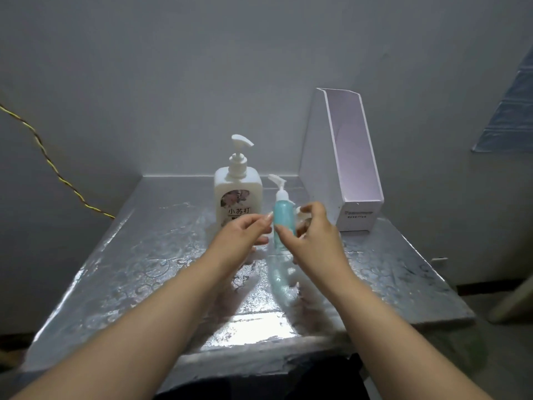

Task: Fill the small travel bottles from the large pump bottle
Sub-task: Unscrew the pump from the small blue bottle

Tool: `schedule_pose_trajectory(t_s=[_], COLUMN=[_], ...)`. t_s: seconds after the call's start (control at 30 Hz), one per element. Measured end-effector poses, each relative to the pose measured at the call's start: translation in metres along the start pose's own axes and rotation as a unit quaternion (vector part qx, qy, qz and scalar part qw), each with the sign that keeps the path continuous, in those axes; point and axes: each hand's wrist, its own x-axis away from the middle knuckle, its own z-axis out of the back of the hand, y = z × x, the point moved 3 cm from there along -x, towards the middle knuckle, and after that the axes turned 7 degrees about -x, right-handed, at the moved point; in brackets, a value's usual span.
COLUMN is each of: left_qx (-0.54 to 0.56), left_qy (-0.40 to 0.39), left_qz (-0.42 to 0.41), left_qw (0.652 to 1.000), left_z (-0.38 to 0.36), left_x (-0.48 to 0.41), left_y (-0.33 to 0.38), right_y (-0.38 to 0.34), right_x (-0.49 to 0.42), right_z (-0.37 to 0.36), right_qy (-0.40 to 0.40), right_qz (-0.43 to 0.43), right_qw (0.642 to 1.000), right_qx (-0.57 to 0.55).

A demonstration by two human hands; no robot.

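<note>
**While the small travel bottle [284, 216] is capped, filling has not begun**

Right hand [315, 236] curls round it, thumb in front. Left hand [245, 235] is loose, fingers near, contact unclear. Bottle stands just right of the large pump bottle [238, 194].

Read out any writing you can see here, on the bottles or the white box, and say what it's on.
"小苏打": front label of the large pump bottle, below a flower picture.
Smaller line beneath it: too small to read, partly behind the left hand.
Print on the front of the white file holder: too blurred to read.
On the small blue bottle: no writing shows.
</note>
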Motion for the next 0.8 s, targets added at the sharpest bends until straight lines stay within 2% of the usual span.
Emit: schedule_pose_trajectory(t_s=[0.13,0.2,0.37,0.47,0.63,0.8], left_qx=[0.088,0.077,-0.082,-0.121,-0.105,0.007], left_qy=[-0.012,0.009,0.053,0.073,0.084,-0.002], left_qz=[-0.005,-0.027,-0.065,-0.077,-0.095,-0.06], left_qw=[0.996,0.997,0.993,0.987,0.986,0.998], left_z=[-0.016,-0.015,-0.008,-0.008,-0.008,-0.007], left_x=[-0.002,-0.002,0.006,0.01,0.017,0.019], left_y=[0.003,0.002,0.004,0.003,0.003,0.002], right_y=[0.012,0.015,0.009,0.002,0.001,0.005], right_x=[0.011,0.009,-0.008,-0.012,-0.012,-0.014], right_z=[-0.003,0.002,0.016,0.007,-0.004,-0.004], right_qy=[-0.108,-0.134,-0.037,-0.016,-0.009,-0.055], right_qz=[-0.003,0.018,0.029,0.012,-0.05,-0.059], right_qw=[0.993,0.99,0.988,0.984,0.956,0.922], right_qx=[-0.048,-0.049,-0.146,-0.177,-0.288,-0.38])
